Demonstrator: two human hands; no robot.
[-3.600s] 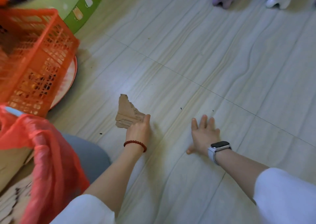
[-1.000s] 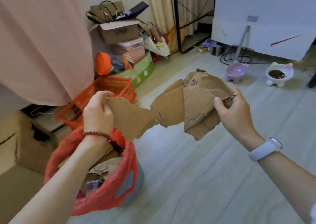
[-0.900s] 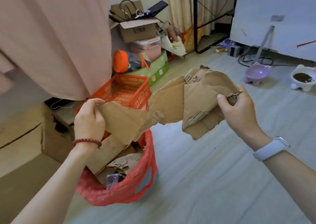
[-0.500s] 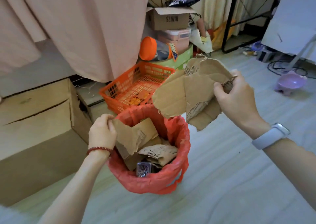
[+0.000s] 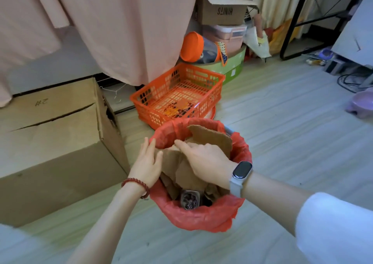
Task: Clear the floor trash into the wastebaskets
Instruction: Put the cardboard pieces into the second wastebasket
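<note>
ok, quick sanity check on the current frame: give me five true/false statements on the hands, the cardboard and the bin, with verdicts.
1. Both hands are on the cardboard pieces at the wastebasket. True: the right hand presses on top, the left hand touches the left side.
2. The wastebasket has a blue liner. False: the liner is red.
3. The orange crate sits behind the wastebasket. True.
4. The cardboard lies flat on the floor. False: it is in the wastebasket, one piece sticking up above the rim.
5. The watch is on the left wrist. False: it is on the right wrist; the left wears a red bead bracelet.
</note>
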